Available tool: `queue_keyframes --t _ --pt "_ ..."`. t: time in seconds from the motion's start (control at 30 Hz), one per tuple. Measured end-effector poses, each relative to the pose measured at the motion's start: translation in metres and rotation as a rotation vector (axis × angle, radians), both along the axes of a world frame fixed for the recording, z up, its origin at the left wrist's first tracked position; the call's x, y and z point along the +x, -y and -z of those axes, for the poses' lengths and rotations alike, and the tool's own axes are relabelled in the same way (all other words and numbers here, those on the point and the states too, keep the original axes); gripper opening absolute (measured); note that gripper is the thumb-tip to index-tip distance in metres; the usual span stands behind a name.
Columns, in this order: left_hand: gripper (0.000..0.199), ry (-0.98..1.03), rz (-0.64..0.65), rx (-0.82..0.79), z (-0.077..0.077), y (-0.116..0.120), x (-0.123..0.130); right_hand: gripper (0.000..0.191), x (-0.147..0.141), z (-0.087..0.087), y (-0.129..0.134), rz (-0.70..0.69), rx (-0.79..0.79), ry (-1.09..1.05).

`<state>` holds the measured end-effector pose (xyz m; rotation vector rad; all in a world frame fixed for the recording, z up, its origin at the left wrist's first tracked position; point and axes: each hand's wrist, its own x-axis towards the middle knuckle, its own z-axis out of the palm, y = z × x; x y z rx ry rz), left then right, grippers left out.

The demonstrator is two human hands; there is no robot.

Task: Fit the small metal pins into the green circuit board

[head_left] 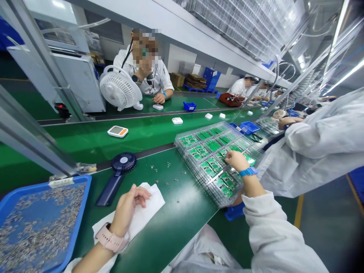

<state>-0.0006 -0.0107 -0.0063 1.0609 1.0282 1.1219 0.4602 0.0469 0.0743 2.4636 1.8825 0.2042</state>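
My left hand (131,207), with a pink watch at its wrist, rests on a white sheet (152,201); its fingers are loosely bent and apart, holding nothing visible. Over a clear plastic tray stack (203,181), my right hand (236,160) has its fingertips pinched together at the green circuit boards (211,165). What sits between those fingertips is too small to make out. Several small metal parts (167,184) lie scattered on the green table (170,216) between my hands. A blue wristband circles my right wrist.
At the left is a blue tray (87,193) full of small metal parts. A dark blue handheld fan (124,163) lies behind my left hand. White devices (117,131) sit on the green conveyor (153,131). A person sits opposite behind a white fan (118,88); another person's white sleeve (327,132) is at right.
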Motion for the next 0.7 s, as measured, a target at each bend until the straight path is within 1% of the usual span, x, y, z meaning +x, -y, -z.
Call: queue_keyframes --t 0.13,0.3,0.43,0.53,0.63,0.7 --pt "0.057 0.000 0.003 0.004 0.000 0.001 0.000 0.016 0.002 -0.006 0.007 0.022 0.049 0.027" --pt "0.056 0.009 -0.004 -0.009 -0.001 0.000 0.000 0.021 -0.008 -0.009 0.011 0.035 0.095 0.138" --pt "0.056 0.012 -0.002 -0.014 -0.002 0.000 0.000 0.020 -0.015 -0.007 0.008 0.045 0.011 0.174" --pt "0.056 0.018 0.004 -0.015 -0.001 -0.001 0.000 0.017 -0.015 -0.011 0.004 0.043 -0.073 0.157" --pt "0.055 0.024 0.010 -0.019 0.000 0.000 -0.001 0.024 -0.015 -0.021 -0.005 0.028 -0.078 0.131" --pt "0.055 0.027 0.012 -0.019 0.001 0.000 -0.001 0.031 -0.017 -0.027 -0.018 0.013 -0.055 0.102"
